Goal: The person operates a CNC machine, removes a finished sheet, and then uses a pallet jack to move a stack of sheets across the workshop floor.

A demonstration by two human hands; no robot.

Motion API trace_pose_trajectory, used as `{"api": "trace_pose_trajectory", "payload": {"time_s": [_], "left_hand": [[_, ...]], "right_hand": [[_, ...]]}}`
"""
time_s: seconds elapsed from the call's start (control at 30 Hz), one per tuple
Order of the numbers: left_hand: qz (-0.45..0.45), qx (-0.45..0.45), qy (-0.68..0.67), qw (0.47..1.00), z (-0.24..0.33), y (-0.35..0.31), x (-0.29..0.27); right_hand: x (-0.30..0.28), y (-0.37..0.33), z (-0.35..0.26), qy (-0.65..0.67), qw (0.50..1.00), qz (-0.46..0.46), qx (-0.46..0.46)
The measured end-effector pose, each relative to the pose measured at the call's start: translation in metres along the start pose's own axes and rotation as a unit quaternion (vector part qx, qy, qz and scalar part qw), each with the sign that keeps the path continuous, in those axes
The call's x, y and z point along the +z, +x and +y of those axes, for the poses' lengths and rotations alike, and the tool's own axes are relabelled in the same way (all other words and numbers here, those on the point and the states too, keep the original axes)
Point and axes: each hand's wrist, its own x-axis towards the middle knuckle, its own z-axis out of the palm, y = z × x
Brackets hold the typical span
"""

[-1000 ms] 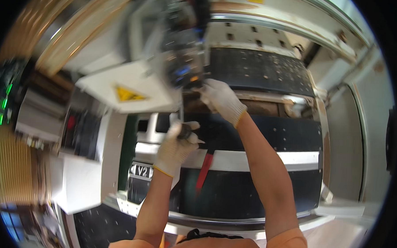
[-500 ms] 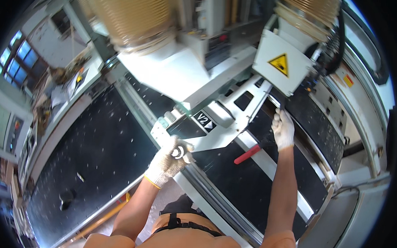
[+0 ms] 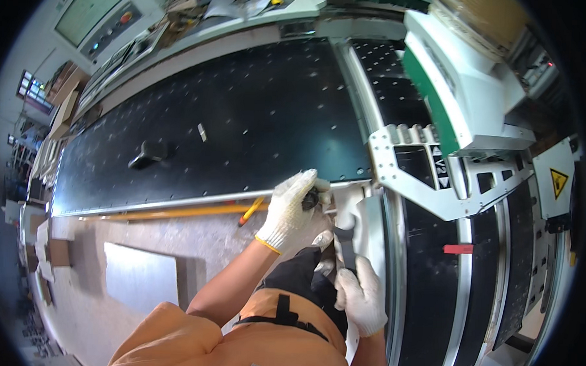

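Both my hands wear white knitted gloves. My left hand (image 3: 293, 206) is closed round a small round black part (image 3: 311, 198), near the front edge of the black machine table; most of the part is hidden by the fingers. Lower and to the right, close to my waist, my right hand (image 3: 365, 296) grips a flat, dark, spanner-like tool (image 3: 347, 249). Its far end points up toward my left hand and is hard to make out against the pale surface behind. The two hands are apart.
A black pistol-shaped object (image 3: 149, 154) and a small light strip (image 3: 202, 132) lie on the black table (image 3: 270, 116). A red handle (image 3: 458, 249) rests across a rail at right. The machine head (image 3: 480, 93) overhangs the far right. A pale board (image 3: 142, 276) lies on the floor.
My view has swung left. My right hand has come away from beside the white machine head, down to my waist, with the tool in it. My left hand still holds the black part.
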Motion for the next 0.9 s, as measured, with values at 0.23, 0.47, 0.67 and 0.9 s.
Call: {"api": "trace_pose_trajectory", "payload": {"time_s": [0.23,0.47,0.67,0.9], "left_hand": [[0.109,-0.162,-0.117,0.974,0.038,-0.038,-0.061],[0.152,-0.044,0.144,0.977,0.049,-0.045,-0.142],[0.154,0.204,0.481,0.839,0.065,-0.048,-0.256],[0.171,0.029,0.415,0.893,0.072,-0.022,-0.388]], "right_hand": [[0.079,-0.009,0.0,-0.021,0.997,-0.066,-0.018],[0.15,-0.005,-0.019,-0.1,0.99,-0.086,-0.057],[0.27,0.013,-0.03,-0.139,0.981,-0.093,-0.1],[0.386,0.065,-0.036,-0.093,0.983,-0.15,-0.043]]}}
